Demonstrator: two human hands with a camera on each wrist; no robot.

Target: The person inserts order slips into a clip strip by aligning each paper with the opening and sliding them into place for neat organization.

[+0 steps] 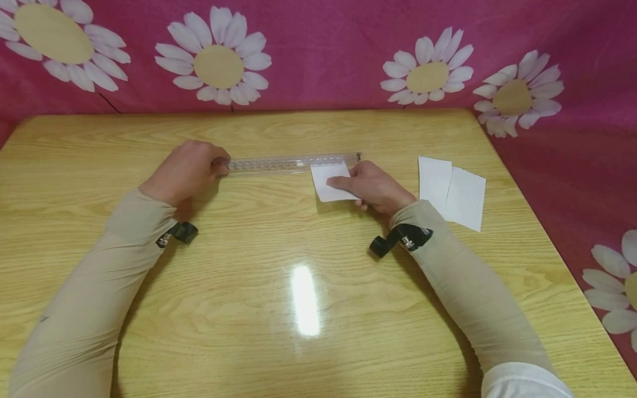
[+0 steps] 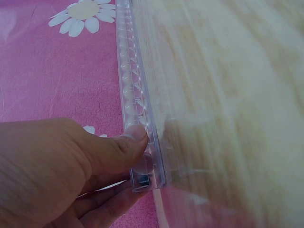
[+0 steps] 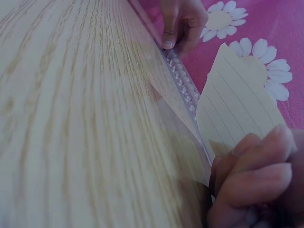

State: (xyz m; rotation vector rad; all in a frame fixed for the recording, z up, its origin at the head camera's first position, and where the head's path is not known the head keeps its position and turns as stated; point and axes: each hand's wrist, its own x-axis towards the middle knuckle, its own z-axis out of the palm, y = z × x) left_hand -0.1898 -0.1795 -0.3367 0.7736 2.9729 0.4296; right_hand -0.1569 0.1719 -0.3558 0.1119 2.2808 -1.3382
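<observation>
A long, narrow clear plastic case with a row of round transparent bumps or beads lies crosswise on the table. My left hand pinches its left end; in the left wrist view the thumb presses on the case near a small dark piece at its tip. Between thumb and fingers, my right hand holds a small white paper by its right side. The paper's far edge meets the case near its right end. Ruled lines show on the paper's underside in the right wrist view.
Two white papers lie side by side on the wooden table, to the right of my right hand. Pink cloth with daisies hangs behind the table and along its right side. Black straps circle both wrists.
</observation>
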